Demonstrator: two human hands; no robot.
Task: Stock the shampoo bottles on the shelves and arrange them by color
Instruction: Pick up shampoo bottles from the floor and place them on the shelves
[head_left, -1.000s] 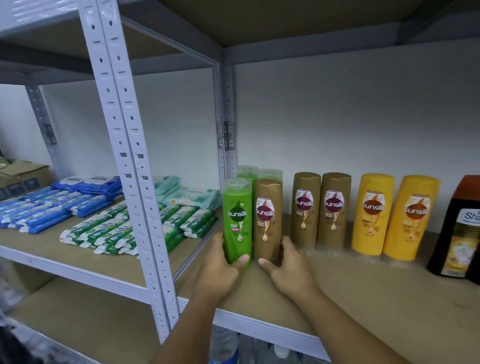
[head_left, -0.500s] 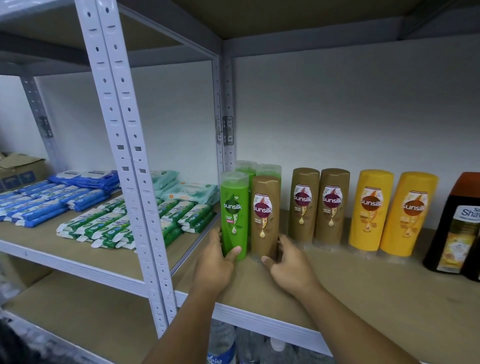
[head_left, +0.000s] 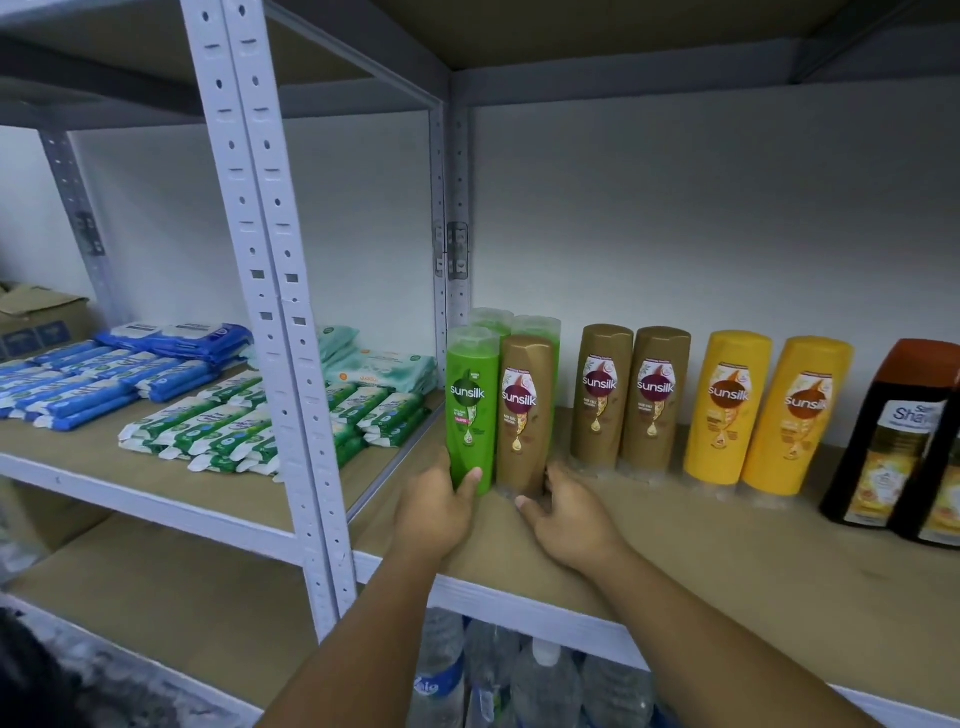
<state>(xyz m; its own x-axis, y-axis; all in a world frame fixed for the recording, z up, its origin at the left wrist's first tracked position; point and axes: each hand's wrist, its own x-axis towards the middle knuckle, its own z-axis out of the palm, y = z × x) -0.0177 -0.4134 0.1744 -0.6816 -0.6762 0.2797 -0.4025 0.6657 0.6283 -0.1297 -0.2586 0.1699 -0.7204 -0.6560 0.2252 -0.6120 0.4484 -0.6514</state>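
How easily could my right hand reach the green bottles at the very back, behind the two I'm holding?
Probably not directly. The back green bottles stand behind the front green bottle and front brown bottle, which block them; the right hand holds that brown bottle's base.

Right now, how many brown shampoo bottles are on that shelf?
3 brown bottles: one in front, gripped by the right hand; two side by side further right. Others may hide behind.

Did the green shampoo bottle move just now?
Yes, slightly. The green Sunsilk bottle in the left hand slid back from the shelf's front edge, with the brown Sunsilk bottle in the right hand.
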